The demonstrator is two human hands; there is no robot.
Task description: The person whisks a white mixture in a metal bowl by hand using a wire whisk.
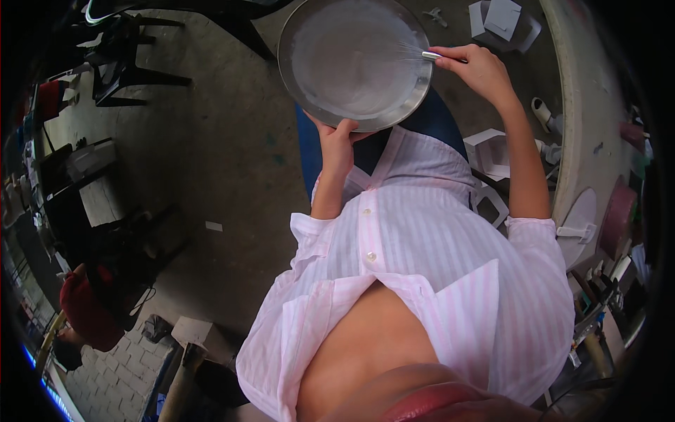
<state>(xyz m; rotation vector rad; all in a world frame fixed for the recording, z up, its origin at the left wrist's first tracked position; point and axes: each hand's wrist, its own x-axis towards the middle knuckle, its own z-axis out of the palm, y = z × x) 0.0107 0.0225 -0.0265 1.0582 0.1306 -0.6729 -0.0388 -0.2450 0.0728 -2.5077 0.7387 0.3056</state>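
Note:
A wide metal bowl [420, 95] holds a smooth, pale whitish mixture [351, 53] and sits over my lap. My left hand [337, 141] grips the bowl's near rim from below, thumb on the outside edge and some fingers hidden underneath. In my right hand [481, 69] is the handle of a whisk [430, 56], held at the bowl's right rim. The whisk's wires reach over the mixture; how deep their tips go I cannot tell.
Black plastic chairs [130, 74] stand at the left. White open boxes [503, 24] lie on the floor to the right, beside a pale ledge [587, 105] crowded with objects farther down. Another person in a red top [91, 309] is at the lower left. A paper scrap [214, 226] lies on the floor.

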